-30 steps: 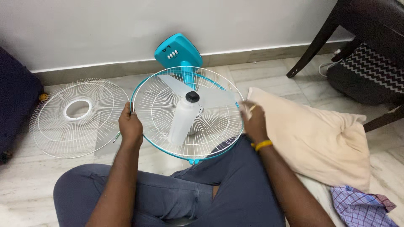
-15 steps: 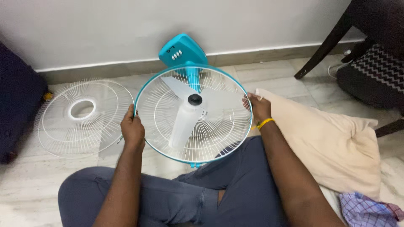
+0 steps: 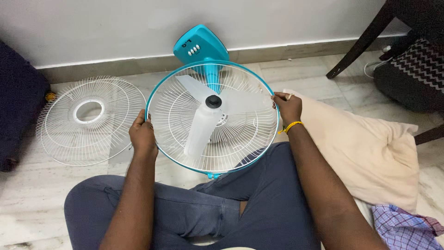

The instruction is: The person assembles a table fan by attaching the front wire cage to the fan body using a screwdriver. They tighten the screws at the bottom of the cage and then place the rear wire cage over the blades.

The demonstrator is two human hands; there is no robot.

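A plain white plastered wall is seen along the top, met by a grey stone skirting strip. The floor is laid with pale veined marble tiles, lit softly and evenly. At the upper right, a slanted dark wooden furniture leg is set beside a black cushion with a white zigzag pattern. A dark navy fabric object is placed against the left edge.

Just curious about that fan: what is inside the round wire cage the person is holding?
Inside the wire cage sit three pale translucent blades around a black hub cap. The motor behind the hub is mostly hidden by them.
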